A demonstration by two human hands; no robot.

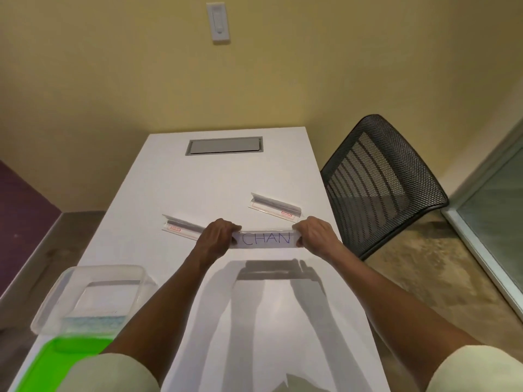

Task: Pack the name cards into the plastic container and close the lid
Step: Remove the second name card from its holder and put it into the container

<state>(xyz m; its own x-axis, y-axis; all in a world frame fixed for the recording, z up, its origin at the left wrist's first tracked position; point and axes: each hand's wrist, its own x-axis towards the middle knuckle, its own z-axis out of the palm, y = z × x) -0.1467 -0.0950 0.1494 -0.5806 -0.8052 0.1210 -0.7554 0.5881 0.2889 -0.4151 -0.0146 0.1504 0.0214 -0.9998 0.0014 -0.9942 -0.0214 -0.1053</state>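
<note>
From the head view I see three name cards: my left hand (216,236) and right hand (314,233) have fingers clamped on the "CHAN" card (266,239) at frame centre, above the table (226,179). Two others (181,226) (276,206) lie behind. One clear container (48,304) sits lower left, open, beside one green lid (42,363). A mesh chair (382,179) stands right.

Both arms reach forward — left hand (216,236) and right hand (314,234) level, fingers curled, pinching a name card's (266,239) ends.
</note>
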